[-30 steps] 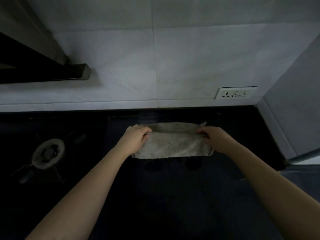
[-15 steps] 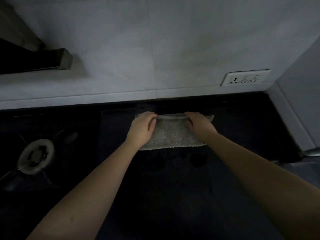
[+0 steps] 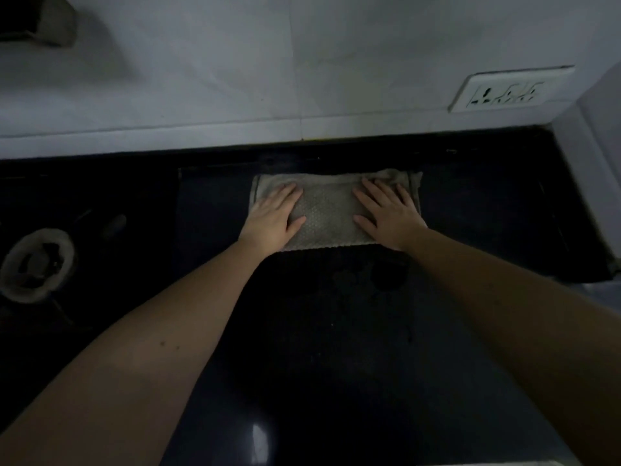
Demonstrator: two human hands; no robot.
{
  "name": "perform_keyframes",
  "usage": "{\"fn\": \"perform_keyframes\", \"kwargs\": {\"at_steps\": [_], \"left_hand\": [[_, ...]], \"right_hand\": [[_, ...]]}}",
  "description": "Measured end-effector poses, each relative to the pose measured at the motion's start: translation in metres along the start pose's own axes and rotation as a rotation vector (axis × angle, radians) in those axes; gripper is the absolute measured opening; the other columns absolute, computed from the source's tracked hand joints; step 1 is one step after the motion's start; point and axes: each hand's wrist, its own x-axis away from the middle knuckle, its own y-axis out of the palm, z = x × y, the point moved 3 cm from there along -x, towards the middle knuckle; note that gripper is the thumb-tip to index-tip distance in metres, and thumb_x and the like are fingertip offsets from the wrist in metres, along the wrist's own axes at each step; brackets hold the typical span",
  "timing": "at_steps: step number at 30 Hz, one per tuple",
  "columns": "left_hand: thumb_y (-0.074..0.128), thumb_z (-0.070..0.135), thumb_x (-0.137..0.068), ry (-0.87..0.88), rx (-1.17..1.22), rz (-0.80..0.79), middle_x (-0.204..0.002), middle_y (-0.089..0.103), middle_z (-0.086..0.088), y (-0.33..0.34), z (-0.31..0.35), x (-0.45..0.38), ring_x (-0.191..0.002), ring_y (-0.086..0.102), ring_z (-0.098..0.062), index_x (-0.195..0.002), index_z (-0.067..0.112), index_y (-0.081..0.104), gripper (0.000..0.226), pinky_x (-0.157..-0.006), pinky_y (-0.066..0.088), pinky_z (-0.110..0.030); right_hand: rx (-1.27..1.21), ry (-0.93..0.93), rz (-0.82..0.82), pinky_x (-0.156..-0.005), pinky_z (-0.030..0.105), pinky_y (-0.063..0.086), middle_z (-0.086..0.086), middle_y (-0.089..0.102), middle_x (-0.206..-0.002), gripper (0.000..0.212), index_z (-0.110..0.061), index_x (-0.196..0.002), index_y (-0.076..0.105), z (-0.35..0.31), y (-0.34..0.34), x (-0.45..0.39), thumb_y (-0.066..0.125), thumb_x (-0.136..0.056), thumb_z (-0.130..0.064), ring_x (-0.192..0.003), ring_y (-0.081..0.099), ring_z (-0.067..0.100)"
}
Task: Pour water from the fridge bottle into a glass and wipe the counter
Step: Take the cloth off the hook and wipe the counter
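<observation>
A folded grey textured cloth (image 3: pixel 327 213) lies flat on the black counter (image 3: pixel 336 348), close to the back wall. My left hand (image 3: pixel 274 215) presses flat on the cloth's left end, fingers straight. On its right end my right hand (image 3: pixel 386 213) lies flat in the same way. Small wet patches (image 3: pixel 376 277) show on the counter just in front of the cloth. No bottle or glass is in view.
A gas burner (image 3: pixel 35 264) sits on the dark hob at the left. A white socket plate (image 3: pixel 507 90) is on the tiled wall at the right. A pale side wall (image 3: pixel 594 156) closes the counter's right end.
Both hands gripped the cloth's ends and folded it narrower; now they lie flat on the folded cloth. The view has tilted down and closer.
</observation>
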Motion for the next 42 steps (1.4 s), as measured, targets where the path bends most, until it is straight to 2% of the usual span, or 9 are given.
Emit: {"fn": "perform_keyframes", "kwargs": {"at_steps": [4,6,20,32,37,42], "left_hand": [[0.025,0.05,-0.104,-0.063,-0.036,-0.043,-0.165,0.002,0.004,0.008,0.0,0.0,-0.151,0.001,-0.013,-0.158,0.02,0.002,0.066,-0.123,0.0,-0.035],[0.019,0.05,-0.104,-0.07,-0.049,-0.073,-0.165,-0.005,0.005,0.009,0.0,0.0,-0.151,-0.005,-0.012,-0.158,0.021,-0.003,0.065,-0.123,-0.003,-0.035],[0.015,0.052,-0.103,-0.079,-0.057,-0.093,-0.164,-0.013,0.007,0.019,0.017,0.048,-0.15,-0.013,-0.009,-0.156,0.025,-0.007,0.064,-0.122,-0.008,-0.034],[0.013,0.056,-0.101,-0.029,-0.062,-0.124,-0.163,-0.019,0.006,0.03,0.042,0.112,-0.148,-0.019,-0.01,-0.155,0.024,-0.011,0.067,-0.123,-0.007,-0.037],[0.015,0.056,-0.101,0.001,-0.071,-0.1,-0.164,-0.014,0.003,0.035,0.049,0.136,-0.15,-0.015,-0.015,-0.155,0.031,-0.007,0.064,-0.123,-0.004,-0.041],[0.017,0.055,-0.103,0.045,-0.103,-0.079,-0.164,-0.014,-0.002,0.037,0.06,0.165,-0.151,-0.014,-0.02,-0.155,0.041,-0.003,0.057,-0.12,-0.01,-0.038]], "right_hand": [[0.022,-0.004,0.058,-0.118,0.048,-0.005,-0.008,-0.001,-0.163,0.066,-0.037,-0.154,0.002,0.004,0.005,0.0,0.012,-0.095,-0.064,-0.149,0.001,0.015],[0.025,-0.005,0.07,-0.118,0.048,-0.005,-0.008,0.0,-0.164,0.065,-0.037,-0.154,0.002,0.003,0.006,0.0,0.012,-0.095,-0.063,-0.15,0.001,0.015],[0.007,0.012,0.056,-0.12,0.044,-0.005,-0.009,-0.005,-0.163,0.061,-0.038,-0.153,-0.006,-0.01,0.016,0.041,0.013,-0.098,-0.059,-0.15,-0.002,0.014],[-0.026,0.033,0.012,-0.12,0.044,-0.006,-0.008,-0.01,-0.163,0.055,-0.038,-0.153,-0.01,-0.034,0.034,0.108,0.003,-0.1,-0.05,-0.149,-0.009,0.013],[-0.043,0.034,0.008,-0.121,0.044,-0.006,-0.009,-0.011,-0.162,0.055,-0.039,-0.152,-0.012,-0.044,0.043,0.134,-0.001,-0.099,-0.052,-0.149,-0.01,0.013],[-0.034,0.016,-0.004,-0.12,0.044,-0.006,-0.009,-0.011,-0.162,0.06,-0.038,-0.152,-0.013,-0.054,0.047,0.158,-0.009,-0.094,-0.055,-0.149,-0.01,0.013]]}}
